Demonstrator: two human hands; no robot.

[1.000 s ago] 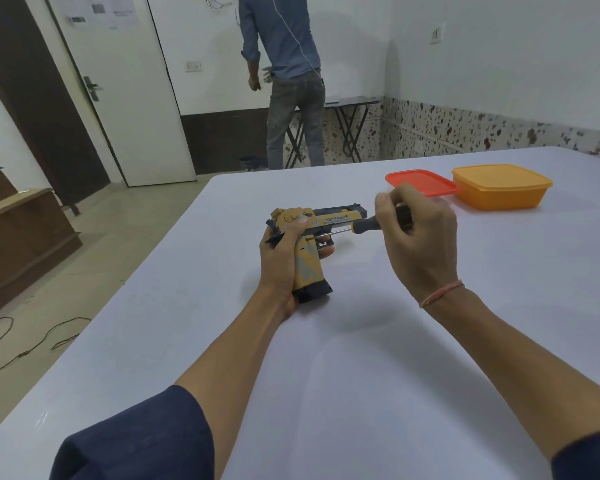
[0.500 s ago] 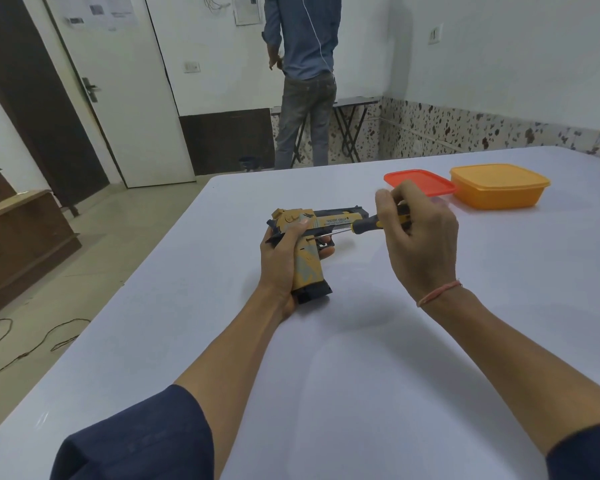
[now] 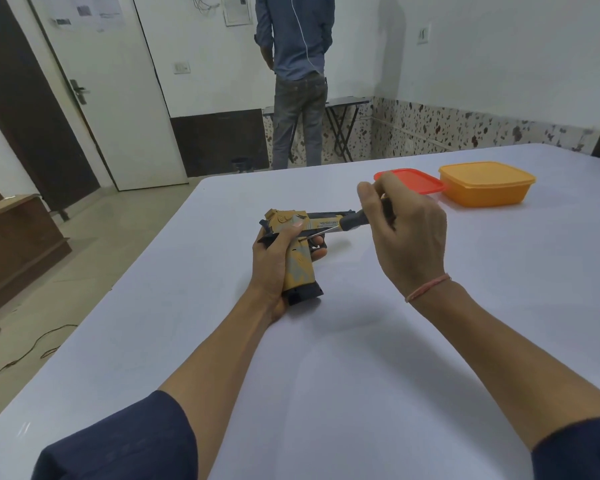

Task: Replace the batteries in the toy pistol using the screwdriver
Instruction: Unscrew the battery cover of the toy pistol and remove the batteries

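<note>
Fingers first: your right hand is curled shut around the screwdriver, thumb and forefinger pinching the dark handle, and your left hand is wrapped tight round the grip of the toy pistol, thumb pressed on the side just by the blade tip.

Now the big picture. Your white table fills the view, and the pistol sits over the middle of it, butt down near the surface, barrel pointing to 3 o'clock. Off at 1 o'clock from the pistol, well apart, stand the orange container and its red lid, lid just beside the box.

What's changed? Very little in the set-up, and that's the story. Against the moment before, the pistol hasn't shifted in your left hand, and the blade stays planted at the same spot above the grip. Only your right hand has rolled a touch on the handle, fingers re-gripping. That reads to me as turning a screw, so I judge you're early on: cover not yet off, no batteries in sight.

Smallest of all, the writing. A pale label strip runs along the slide with dark print, but it's too small to read. No brand I can make out.
</note>
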